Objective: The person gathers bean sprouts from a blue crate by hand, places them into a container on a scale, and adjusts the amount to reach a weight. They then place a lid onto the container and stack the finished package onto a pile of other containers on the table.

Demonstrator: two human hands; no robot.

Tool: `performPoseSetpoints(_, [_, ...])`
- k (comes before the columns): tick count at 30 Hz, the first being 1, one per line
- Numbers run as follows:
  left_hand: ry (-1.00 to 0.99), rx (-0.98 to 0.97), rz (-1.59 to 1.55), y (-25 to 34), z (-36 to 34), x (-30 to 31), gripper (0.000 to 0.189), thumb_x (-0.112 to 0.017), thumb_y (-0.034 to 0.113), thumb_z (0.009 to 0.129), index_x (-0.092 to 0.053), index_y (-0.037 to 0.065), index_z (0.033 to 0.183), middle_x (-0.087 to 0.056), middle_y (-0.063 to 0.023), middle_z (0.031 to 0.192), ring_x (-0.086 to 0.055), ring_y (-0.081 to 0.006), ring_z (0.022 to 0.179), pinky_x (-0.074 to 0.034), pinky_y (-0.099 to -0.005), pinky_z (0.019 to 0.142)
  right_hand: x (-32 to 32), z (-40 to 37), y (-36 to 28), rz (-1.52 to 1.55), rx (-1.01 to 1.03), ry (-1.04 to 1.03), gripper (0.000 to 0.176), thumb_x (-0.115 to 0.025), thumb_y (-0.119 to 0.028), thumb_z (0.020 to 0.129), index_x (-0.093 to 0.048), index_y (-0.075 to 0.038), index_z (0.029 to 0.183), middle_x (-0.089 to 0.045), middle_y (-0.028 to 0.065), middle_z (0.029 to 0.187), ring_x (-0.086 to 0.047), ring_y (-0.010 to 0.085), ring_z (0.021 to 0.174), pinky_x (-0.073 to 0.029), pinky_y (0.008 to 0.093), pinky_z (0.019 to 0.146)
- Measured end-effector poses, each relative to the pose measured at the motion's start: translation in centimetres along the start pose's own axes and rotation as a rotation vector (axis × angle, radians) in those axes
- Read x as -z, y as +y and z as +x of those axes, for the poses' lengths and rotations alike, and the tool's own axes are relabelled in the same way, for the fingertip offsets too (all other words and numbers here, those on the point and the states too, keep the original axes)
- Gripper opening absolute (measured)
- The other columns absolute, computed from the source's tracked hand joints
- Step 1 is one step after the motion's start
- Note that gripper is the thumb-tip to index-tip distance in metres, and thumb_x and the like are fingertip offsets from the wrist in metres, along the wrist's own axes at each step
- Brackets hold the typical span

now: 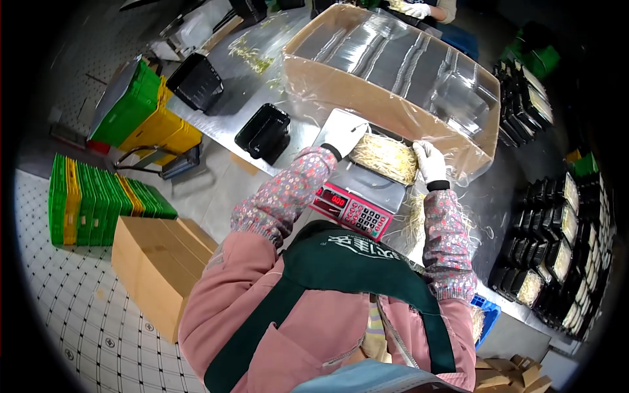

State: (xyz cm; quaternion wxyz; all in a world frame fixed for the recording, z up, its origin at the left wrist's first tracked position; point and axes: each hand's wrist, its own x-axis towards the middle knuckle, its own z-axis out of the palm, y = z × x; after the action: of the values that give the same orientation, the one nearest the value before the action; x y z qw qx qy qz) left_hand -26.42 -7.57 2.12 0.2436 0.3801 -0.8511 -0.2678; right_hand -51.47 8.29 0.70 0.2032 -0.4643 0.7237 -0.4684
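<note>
On the scale (pixel 367 187) at the worktop (pixel 229 92) edge: a black tray of bean sprouts (pixel 385 157), gloved at both ends.

I see the left hand (pixel 344 134) gripping the tray's left end. The right hand (pixel 429 162) curls over the sprouts at the right end; whether it grips, I cannot tell. A cardboard box (pixel 367 98) stands just behind. I would keep the tray level and centred, tuck strays in, and press lightly so the reading stays true.
</note>
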Motion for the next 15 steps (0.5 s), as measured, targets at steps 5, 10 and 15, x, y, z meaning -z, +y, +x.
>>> performPoseSetpoints(5, [-0.114,0.192,-0.58,-3.4,1.5,-3.1,0.032,-0.066,0.025,0.089,-0.072,0.0,0.108,-0.074,-0.0144,0.101,-0.068,-0.0228,0.094,-0.052,-0.0349,0.085,-1.0,-0.4,-0.1,0.501,-0.241,0.031,0.02,-0.073,-0.021,0.091,-0.065,-0.01,0.078,-0.06,-0.0064,0.071,-0.047,0.0028,0.063,-0.039,0.0226,0.058])
performPoseSetpoints(10, [-0.028,0.229,-0.418,-1.4,1.4,-2.8,0.029,-0.07,0.024,0.087,-0.074,-0.002,0.1,-0.074,-0.0116,0.091,-0.068,-0.0192,0.084,-0.053,-0.0326,0.077,-1.4,-0.5,0.1,0.46,-0.186,0.064,0.019,-0.073,-0.024,0.092,-0.068,-0.006,0.088,-0.061,-0.0048,0.073,-0.051,0.0046,0.064,-0.042,0.0237,0.059])
performPoseSetpoints(15, [-0.325,0.435,-0.951,0.6,-2.8,3.0,0.038,-0.07,0.02,0.092,-0.061,0.001,0.124,-0.067,-0.0061,0.101,-0.066,-0.017,0.083,-0.056,-0.0293,0.057,3.1,-5.6,-4.0,0.532,-0.466,-0.174,0.035,-0.075,-0.032,0.09,-0.049,-0.01,0.084,-0.059,0.0035,0.065,-0.058,0.0116,0.046,-0.044,0.0246,0.037])
